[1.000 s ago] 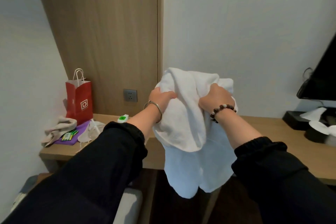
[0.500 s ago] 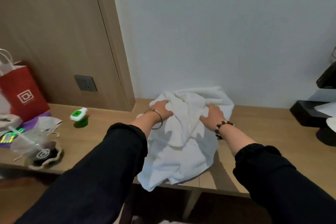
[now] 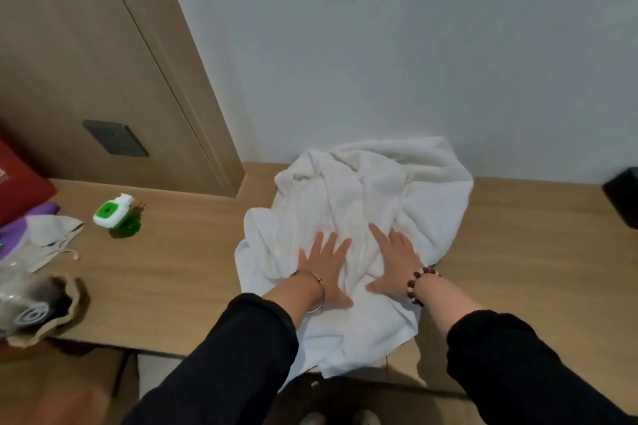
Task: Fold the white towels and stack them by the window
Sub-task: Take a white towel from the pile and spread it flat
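Now that towel (image 3: 362, 190) lies crumpled on desk (image 3: 179, 272) instead of hanging gripped midair, left hand (image 3: 326, 264) and right hand (image 3: 393, 259) press it flat, fingers spread: smoothing starts, folding pending.

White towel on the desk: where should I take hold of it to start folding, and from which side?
Pinch the near edge of the white towel, coming from the front of the desk. That edge hangs free over the desk's rim, so a hand can slip under it; the rest lies crumpled on the wood. The left hand and right hand press flat on its middle.
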`<state>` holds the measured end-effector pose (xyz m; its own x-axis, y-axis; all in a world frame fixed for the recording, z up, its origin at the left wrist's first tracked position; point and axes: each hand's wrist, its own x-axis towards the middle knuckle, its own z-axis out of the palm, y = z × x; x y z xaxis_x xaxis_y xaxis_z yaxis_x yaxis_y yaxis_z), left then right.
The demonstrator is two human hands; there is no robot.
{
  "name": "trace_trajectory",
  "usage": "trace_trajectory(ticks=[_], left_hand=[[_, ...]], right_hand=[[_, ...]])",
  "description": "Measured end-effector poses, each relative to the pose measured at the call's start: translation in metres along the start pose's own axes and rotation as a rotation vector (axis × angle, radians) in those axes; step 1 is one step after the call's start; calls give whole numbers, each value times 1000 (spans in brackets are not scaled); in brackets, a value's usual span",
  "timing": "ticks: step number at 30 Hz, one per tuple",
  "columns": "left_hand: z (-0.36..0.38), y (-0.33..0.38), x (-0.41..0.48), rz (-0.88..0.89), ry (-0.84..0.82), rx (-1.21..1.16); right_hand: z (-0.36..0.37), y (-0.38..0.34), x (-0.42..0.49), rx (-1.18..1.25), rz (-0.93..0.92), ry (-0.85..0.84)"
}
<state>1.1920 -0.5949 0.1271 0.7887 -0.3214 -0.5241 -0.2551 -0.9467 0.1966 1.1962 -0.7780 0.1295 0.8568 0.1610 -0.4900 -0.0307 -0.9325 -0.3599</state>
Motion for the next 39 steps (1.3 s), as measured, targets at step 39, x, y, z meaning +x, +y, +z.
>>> trace_trajectory(ticks=[39], left_hand=[[-56, -11, 1, -577, 679, -157]], right_hand=[[-67, 88, -16, -455, 101, -118]])
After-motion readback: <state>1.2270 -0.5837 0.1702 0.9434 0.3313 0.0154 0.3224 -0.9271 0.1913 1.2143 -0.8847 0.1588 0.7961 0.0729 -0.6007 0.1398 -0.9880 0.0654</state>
